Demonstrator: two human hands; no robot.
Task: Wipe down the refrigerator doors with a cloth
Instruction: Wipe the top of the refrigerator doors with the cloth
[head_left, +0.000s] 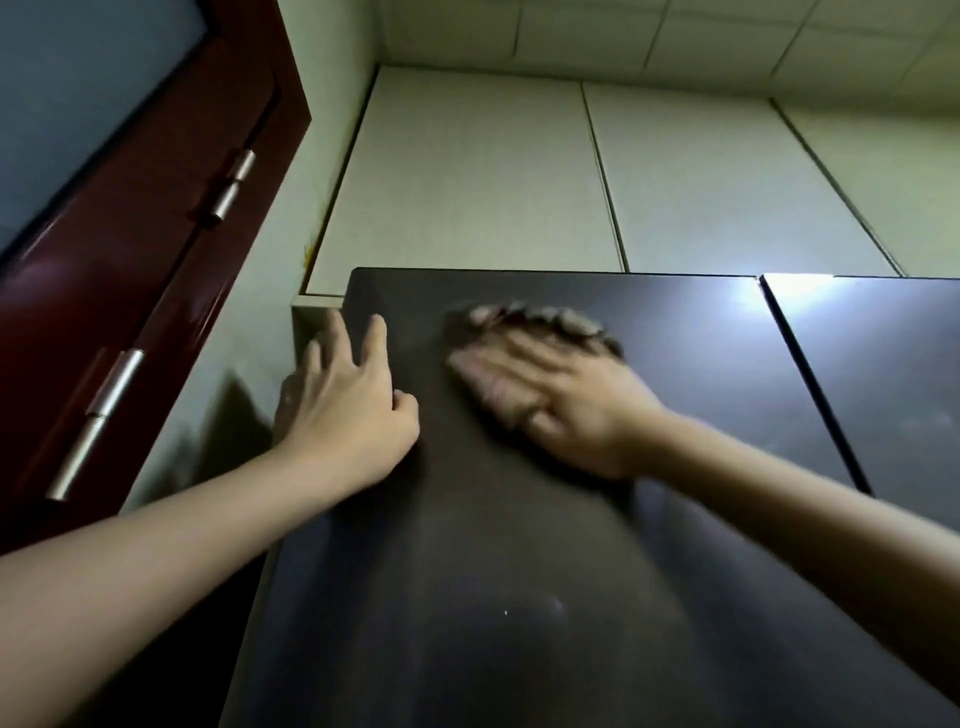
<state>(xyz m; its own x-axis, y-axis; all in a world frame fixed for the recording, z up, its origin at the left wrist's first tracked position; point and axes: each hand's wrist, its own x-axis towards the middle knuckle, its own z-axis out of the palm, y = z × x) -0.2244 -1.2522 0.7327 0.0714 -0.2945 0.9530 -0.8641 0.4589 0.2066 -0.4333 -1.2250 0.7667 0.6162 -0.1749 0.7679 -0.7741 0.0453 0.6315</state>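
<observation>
From the head view, the dark glossy left refrigerator door (519, 571) fills the lower frame, and the right refrigerator door (893, 374) adjoins it across a narrow seam. The right hand (561, 400) lies flat near the left door's top, fingers straight and together, pressing a dark cloth (587, 332) that is blurred and peeks out beyond them. The left hand (353, 405) rests at that door's left edge, fingers spread apart, holding nothing. Pale cabinets (467, 171) sit above; a red-brown door (130, 260) with 2 metal hinges (231, 187) stands at left.
</observation>
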